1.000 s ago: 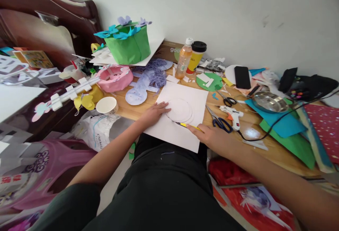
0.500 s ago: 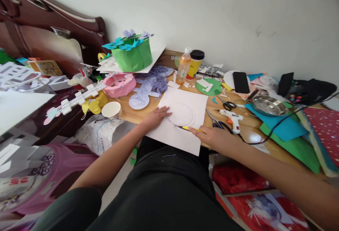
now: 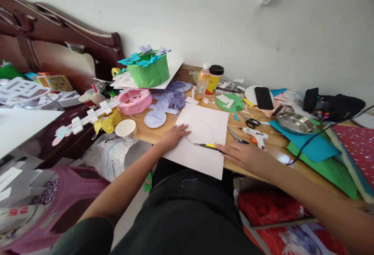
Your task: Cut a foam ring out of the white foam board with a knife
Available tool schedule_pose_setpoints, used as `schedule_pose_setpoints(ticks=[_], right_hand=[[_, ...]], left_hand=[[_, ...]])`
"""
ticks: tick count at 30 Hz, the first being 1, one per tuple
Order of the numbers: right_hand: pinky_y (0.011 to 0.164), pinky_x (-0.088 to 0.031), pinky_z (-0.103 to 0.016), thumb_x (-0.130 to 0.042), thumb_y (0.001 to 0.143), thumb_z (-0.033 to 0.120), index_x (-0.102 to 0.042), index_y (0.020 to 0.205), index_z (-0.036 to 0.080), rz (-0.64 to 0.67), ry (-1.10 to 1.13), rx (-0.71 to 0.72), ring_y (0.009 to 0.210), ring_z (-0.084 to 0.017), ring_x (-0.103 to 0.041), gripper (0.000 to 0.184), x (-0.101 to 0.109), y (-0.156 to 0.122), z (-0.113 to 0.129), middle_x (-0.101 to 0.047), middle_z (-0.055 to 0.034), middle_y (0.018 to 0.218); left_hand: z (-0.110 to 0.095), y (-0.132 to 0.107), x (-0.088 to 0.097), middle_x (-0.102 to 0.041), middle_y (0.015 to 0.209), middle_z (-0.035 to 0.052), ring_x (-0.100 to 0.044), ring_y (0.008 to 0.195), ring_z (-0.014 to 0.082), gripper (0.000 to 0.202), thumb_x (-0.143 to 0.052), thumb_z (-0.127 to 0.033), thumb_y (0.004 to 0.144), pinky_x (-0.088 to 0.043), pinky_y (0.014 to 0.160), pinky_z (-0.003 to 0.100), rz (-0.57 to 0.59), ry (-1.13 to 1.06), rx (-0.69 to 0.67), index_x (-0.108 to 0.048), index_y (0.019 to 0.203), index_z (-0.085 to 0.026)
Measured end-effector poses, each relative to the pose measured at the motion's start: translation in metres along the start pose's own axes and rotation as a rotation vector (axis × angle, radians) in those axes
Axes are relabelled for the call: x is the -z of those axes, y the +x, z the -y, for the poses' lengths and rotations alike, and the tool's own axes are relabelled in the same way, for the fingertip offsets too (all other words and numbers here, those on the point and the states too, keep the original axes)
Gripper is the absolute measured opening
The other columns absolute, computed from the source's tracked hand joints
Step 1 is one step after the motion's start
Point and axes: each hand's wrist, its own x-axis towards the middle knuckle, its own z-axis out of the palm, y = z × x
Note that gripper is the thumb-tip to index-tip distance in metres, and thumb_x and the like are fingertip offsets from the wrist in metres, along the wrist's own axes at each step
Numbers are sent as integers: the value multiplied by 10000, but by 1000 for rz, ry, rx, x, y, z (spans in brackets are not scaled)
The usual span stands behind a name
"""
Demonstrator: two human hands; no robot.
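A white sheet of paper (image 3: 187, 157) lies on the table and hangs over its front edge. On it is a round outline (image 3: 201, 132), with a second curved line close beside it. My left hand (image 3: 175, 135) rests flat on the sheet's left side, fingers stretched to the outline's edge. In my right hand (image 3: 236, 153) is a slim black-and-yellow tool (image 3: 209, 146); whether it is a knife or a pen I cannot make out. Its tip points left, at the outline's lower edge. Scissors (image 3: 236, 135) lie just beyond that hand, beside a white glue gun (image 3: 255, 136).
A paper cup (image 3: 125, 128), pink paper ring (image 3: 134, 102) and green paper basket (image 3: 150, 71) stand left. Behind the sheet are a bottle (image 3: 202, 81) and yellow cup (image 3: 214, 80). A phone (image 3: 263, 98), metal bowl (image 3: 295, 122) and black cable (image 3: 309, 140) lie right.
The camera view has tilted up slightly, so things sit lower. My right hand has turned the tool, showing more of its black body. The left hand stays on the sheet.
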Motion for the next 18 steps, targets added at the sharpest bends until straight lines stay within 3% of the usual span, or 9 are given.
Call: schedule_pose_setpoints(ticks=[3, 5, 7, 9, 13, 18], right_hand=[[854, -561, -306, -494, 1027, 298, -506, 1481, 297, -266, 131, -279, 984, -211, -718, 454, 8, -19, 17, -727, -67, 1158], [890, -559, -365, -502, 1023, 372, -466, 1510, 289, -383, 148, -586, 1081, -269, -698, 495, 2, -32, 33, -695, -87, 1276], [808, -572, -419, -492, 1015, 433, -406, 1547, 252, -411, 82, -899, 1051, -332, -699, 569, -15, -40, 46, -681, -136, 1293], [748, -569, -453, -428, 1029, 406, -368, 1563, 179, -378, -6, -1062, 984, -365, -695, 583, -38, -41, 52, -689, -194, 1200], [869, -542, -486, -344, 1019, 220, -409, 1528, 90, -250, -97, -929, 1059, -366, -631, 529, -80, -20, 45, -641, -227, 1113], [879, -533, -507, -336, 934, 51, -464, 1498, 102, -151, -80, -900, 1075, -360, -605, 580, -104, 20, 27, -634, -236, 1143]], left_hand=[[-1, -3, 0, -438, 1592, 54, -365, 1502, 218, 511, -346, -115, 1006, -247, 1251, 492, -28, -12, 1, -591, 1425, -275], [-4, -10, -3, -460, 1579, 51, -375, 1496, 225, 514, -367, -104, 993, -256, 1249, 504, -44, 0, -3, -593, 1420, -277], [-10, -24, -7, -477, 1571, 57, -371, 1498, 240, 511, -396, -91, 977, -280, 1242, 515, -77, 17, 2, -603, 1408, -272], [-17, -44, -11, -439, 1596, 82, -300, 1529, 268, 462, -428, -109, 980, -311, 1227, 531, -190, 34, 33, -628, 1372, -251], [-31, -88, -22, -241, 1684, 125, -138, 1570, 328, 423, -520, -165, 989, -308, 1215, 583, -494, 87, 121, -573, 1403, -231], [-33, -110, -41, -55, 1717, 119, -111, 1571, 363, 489, -603, -193, 967, -334, 1197, 596, -631, 53, 126, -498, 1441, -253]])
